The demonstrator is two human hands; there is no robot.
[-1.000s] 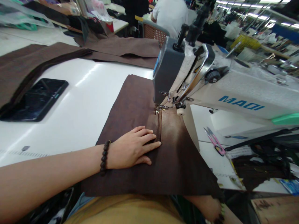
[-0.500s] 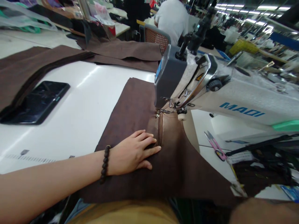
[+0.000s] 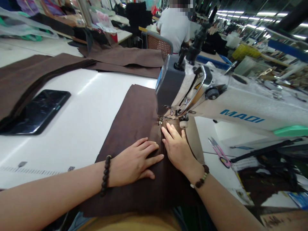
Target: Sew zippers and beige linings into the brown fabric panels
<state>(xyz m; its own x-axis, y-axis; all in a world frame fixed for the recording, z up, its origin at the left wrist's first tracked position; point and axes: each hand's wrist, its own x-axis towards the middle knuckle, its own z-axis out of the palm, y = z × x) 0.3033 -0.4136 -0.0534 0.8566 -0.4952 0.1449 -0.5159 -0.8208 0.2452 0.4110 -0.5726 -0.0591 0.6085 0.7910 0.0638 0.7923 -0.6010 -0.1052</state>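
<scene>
A dark brown fabric piece (image 3: 134,112) lies on the white table (image 3: 81,118) and runs under the presser foot (image 3: 161,121) of a white sewing machine (image 3: 231,106). My left hand (image 3: 134,160) lies flat on the fabric, fingers stretched toward a zipper seam (image 3: 162,142). My right hand (image 3: 176,147) rests flat on the fabric just right of the seam. Its fingertips almost reach the presser foot. Both wrists wear bead bracelets.
A black phone (image 3: 36,110) lies at the left. More brown fabric pieces (image 3: 36,70) are stacked behind it. Pink thread snips (image 3: 220,152) lie right of the machine. A person in a white shirt (image 3: 175,25) sits on a chair ahead.
My right hand has come up from below the table edge and now lies on the fabric beside the seam. The left hand has stayed flat in place.
</scene>
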